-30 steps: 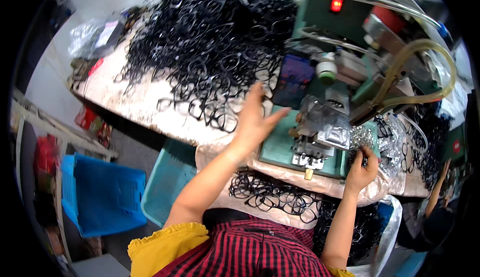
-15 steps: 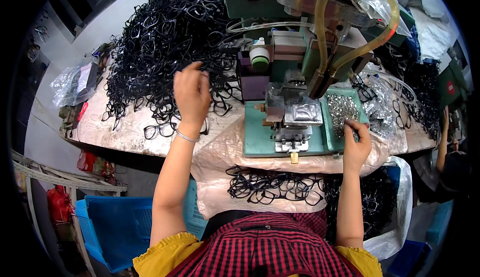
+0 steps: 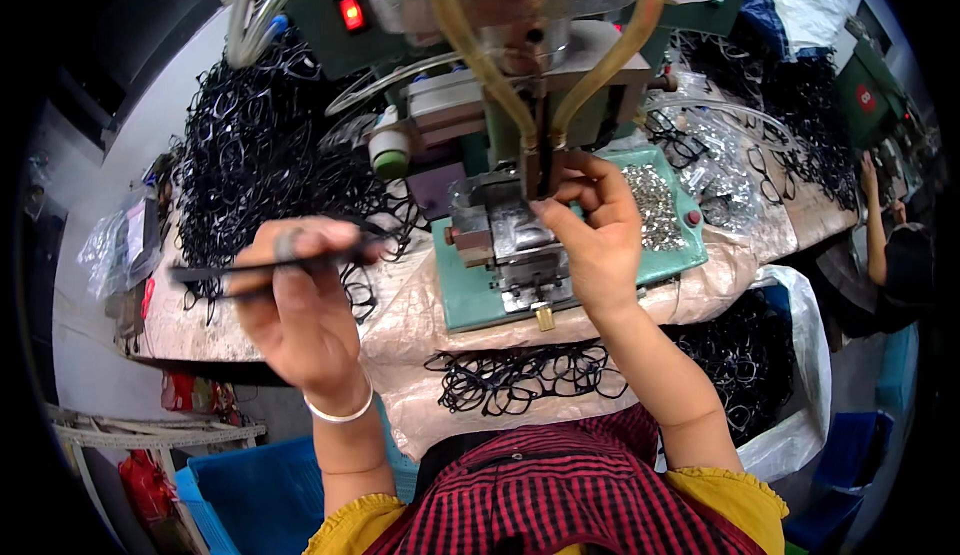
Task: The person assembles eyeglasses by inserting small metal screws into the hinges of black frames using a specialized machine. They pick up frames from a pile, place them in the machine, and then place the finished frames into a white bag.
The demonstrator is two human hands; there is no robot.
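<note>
My left hand is raised off the table and grips a black eyeglass frame, held level and blurred by motion. My right hand is at the metal jig of the green press machine, with fingertips pinched at the point under the tool head. What the fingers pinch is too small to tell. A big heap of black eyeglass frames lies behind my left hand. The green tray beside my right hand holds small silver metal parts.
Several black frames lie on plastic sheeting in my lap area, and a white sack of more frames hangs at right. Blue crates stand below left. Another person's arm works at the far right, near a second green machine.
My left hand lifted a black frame out of the heap and brought it toward me. My right hand moved up from the tray's edge to the jig under the tool head.
</note>
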